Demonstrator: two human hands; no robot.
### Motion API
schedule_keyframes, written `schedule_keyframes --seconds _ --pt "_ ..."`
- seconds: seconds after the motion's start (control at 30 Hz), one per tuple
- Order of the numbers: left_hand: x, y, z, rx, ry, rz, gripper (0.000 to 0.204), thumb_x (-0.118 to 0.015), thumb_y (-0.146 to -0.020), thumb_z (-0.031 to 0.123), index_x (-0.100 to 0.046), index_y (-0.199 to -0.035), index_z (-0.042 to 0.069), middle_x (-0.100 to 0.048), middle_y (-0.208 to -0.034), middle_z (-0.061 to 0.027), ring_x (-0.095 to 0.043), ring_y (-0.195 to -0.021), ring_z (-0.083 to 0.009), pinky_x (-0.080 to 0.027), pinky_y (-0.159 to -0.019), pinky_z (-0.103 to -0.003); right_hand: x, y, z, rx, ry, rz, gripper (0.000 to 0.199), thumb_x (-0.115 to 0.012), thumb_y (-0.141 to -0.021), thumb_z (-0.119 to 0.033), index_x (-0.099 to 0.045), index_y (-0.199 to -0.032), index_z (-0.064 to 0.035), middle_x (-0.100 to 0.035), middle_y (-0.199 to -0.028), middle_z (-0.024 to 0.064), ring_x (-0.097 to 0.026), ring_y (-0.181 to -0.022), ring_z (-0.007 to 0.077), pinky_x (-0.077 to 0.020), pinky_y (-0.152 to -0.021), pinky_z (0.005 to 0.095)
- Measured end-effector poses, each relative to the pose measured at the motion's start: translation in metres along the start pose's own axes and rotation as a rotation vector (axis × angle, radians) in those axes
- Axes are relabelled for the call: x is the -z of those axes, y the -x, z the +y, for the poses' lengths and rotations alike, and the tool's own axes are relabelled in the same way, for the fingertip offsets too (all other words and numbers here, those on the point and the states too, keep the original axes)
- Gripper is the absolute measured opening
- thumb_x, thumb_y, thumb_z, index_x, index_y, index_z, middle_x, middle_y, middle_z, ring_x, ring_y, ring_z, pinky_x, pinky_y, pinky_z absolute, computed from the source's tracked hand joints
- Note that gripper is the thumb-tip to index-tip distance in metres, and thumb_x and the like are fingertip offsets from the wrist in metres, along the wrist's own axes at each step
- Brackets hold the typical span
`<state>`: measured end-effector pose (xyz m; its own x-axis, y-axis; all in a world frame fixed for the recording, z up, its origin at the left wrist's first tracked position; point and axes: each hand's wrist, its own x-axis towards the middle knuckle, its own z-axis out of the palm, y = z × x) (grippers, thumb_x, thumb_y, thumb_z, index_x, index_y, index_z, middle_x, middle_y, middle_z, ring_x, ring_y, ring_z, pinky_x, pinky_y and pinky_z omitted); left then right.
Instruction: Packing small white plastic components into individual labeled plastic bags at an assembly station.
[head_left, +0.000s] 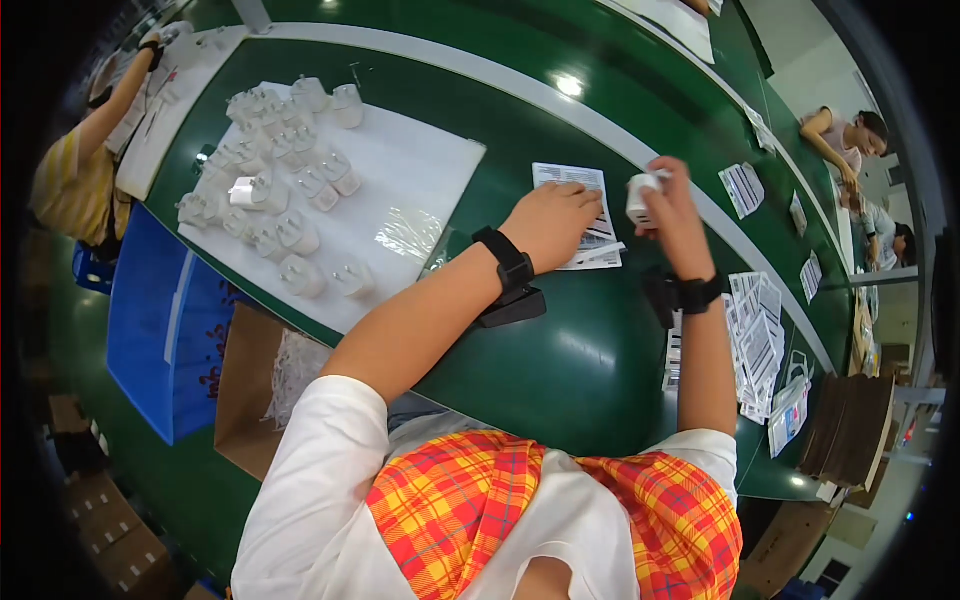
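Observation:
My left hand rests, fingers curled, on a printed white leaflet lying on the green table. My right hand is raised just right of it and grips a small white plug adapter. Both wrists wear black bands. To the left, a white sheet carries several more white plug adapters, some in clear wrap.
A stack of printed leaflets and clear bags lies at my right. A blue crate and a cardboard box stand at the left below the table. Other people work at the far left and far right. A grey strip runs along the table.

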<state>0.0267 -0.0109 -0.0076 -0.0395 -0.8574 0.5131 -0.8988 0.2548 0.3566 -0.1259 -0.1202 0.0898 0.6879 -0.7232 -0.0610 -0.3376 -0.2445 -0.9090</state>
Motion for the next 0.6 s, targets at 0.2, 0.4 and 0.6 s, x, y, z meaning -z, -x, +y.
schedule_keyframes --seconds 0.2,0.4,0.6 --pt "0.025 -0.006 -0.002 0.073 0.099 -0.215 0.031 -0.056 -0.08 0.011 -0.065 -0.109 0.007 -0.061 -0.124 -0.0113 -0.054 -0.118 -0.0285 -0.042 -0.098 -0.045 -0.021 0.002 0.024 0.331 0.447 -0.115 0.044 -0.064 -0.084 -0.016 -0.046 -0.123 -0.007 -0.061 -0.106 0.0136 -0.061 -0.081 0.0224 -0.0505 -0.072 0.0301" --pt "0.033 -0.007 -0.017 0.321 0.249 -0.102 0.033 -0.053 -0.088 0.018 -0.062 -0.117 0.006 -0.06 -0.126 -0.0124 -0.051 -0.122 -0.0294 -0.039 -0.1 -0.045 -0.031 0.037 -0.002 0.256 0.349 -0.14 0.054 -0.077 -0.071 -0.011 -0.051 -0.117 -0.0047 -0.054 -0.11 0.0177 -0.057 -0.094 0.0318 -0.0489 -0.081 0.0363" --pt "0.028 -0.003 -0.013 0.334 0.17 -0.152 0.041 -0.048 -0.095 0.027 -0.053 -0.131 0.007 -0.053 -0.134 -0.0183 -0.041 -0.134 -0.0335 -0.03 -0.109 -0.054 -0.046 0.026 0.004 0.575 0.635 -0.003 0.05 -0.079 -0.067 -0.011 -0.05 -0.107 -0.0028 -0.054 -0.109 0.0185 -0.053 -0.099 0.0367 -0.046 -0.084 0.0413"
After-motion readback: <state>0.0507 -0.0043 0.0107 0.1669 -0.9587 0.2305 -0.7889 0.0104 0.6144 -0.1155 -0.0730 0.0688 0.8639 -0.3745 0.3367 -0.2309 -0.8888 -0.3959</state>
